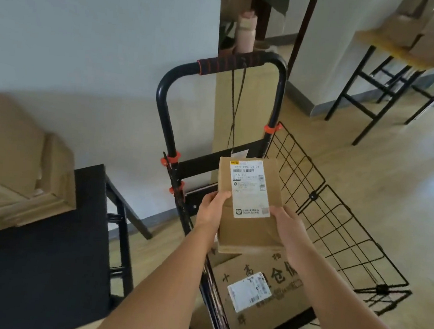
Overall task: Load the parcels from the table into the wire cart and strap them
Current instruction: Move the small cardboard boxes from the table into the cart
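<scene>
Two bare forearms reach forward from the bottom edge. The left hand [211, 211] and right hand [287, 228] hold a small brown cardboard parcel [246, 235] between them. The left hand grips its left long edge with the thumb on top beside the white shipping label [250, 191]. The right hand grips the right edge, its thumb at the label's lower corner.

The parcel is over the black wire cart [337, 214], label up, with its long axis running away from the person toward the cart's padded handle [230, 63]. Its near end overlaps a large printed cardboard box [259, 294] already lying in the cart; whether they touch cannot be told.

The cart's right wire panel leans outward over open wooden floor, leaving that side free. Just beside the cart on the left is the edge of a black surface [32, 253], carrying more brown cardboard boxes [14, 159]. A dark elastic cord [235, 105] hangs from the handle.
</scene>
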Available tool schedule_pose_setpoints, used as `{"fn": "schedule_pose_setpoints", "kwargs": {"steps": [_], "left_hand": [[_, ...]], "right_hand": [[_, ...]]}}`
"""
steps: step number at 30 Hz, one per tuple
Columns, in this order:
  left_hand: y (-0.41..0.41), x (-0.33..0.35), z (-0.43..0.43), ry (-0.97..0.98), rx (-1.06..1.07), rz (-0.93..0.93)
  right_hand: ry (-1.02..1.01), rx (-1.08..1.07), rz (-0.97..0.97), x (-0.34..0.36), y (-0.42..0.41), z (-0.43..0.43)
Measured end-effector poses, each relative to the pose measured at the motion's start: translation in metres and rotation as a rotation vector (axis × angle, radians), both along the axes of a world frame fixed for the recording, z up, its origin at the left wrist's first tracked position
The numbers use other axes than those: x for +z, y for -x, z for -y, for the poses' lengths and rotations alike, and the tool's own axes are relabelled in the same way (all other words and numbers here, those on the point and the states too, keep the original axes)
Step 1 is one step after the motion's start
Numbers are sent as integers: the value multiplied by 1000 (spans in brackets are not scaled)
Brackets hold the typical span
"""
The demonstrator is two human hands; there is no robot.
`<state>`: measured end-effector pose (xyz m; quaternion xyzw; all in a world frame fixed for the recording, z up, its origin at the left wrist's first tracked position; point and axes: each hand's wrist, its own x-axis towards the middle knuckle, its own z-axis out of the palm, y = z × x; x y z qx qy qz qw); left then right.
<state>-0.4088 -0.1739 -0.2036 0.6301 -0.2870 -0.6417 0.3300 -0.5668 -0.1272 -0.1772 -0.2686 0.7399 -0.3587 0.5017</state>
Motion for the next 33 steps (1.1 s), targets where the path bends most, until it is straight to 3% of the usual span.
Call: {"fn": "schedule_pose_setpoints", "kwargs": {"steps": [13, 20, 33], "left_hand": [[34, -98, 29, -159, 256, 279], [37, -182, 38, -261, 336, 385], [34, -270, 29, -429, 312, 484]], "right_hand": [[-40, 471, -212, -114, 17, 85], [-166, 616, -155, -196, 9, 111], [-332, 669, -69, -290, 0, 104]]}}
